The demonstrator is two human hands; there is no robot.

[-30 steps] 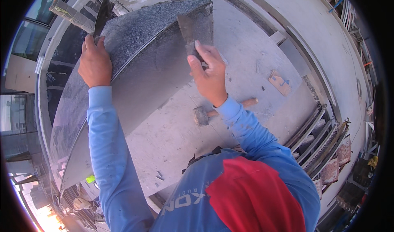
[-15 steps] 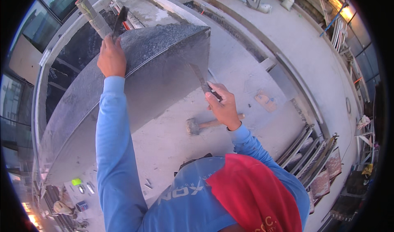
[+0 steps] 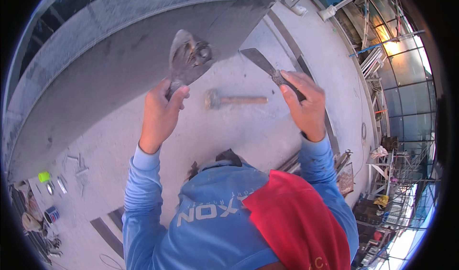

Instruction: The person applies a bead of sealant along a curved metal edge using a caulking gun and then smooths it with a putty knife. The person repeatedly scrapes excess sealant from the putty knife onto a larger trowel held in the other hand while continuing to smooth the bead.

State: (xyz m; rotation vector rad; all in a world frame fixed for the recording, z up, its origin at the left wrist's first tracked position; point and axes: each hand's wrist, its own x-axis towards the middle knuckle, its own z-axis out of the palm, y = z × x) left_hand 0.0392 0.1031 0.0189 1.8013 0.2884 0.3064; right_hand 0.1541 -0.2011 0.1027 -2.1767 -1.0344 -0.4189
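Observation:
My left hand is closed round the handle of a trowel, its broad blade raised and carrying a dark, wet-looking lump of paste. In my right hand is a putty knife, with its narrow dark blade pointing up and to the left, apart from the trowel. Both tools are held in the air in front of the curved grey panel. Below and between them, a hammer with a wooden handle lies on the dusty pale surface.
At the lower left lie a bright green item, a blue can and several small metal pieces. Metal bars and a rusty plate are beside my right arm. Scaffolding and glazing run along the right.
My left hand has come down from the panel's top edge, bringing the trowel with paste on it. My right hand has moved right with the putty knife, away from the panel. The view has shifted.

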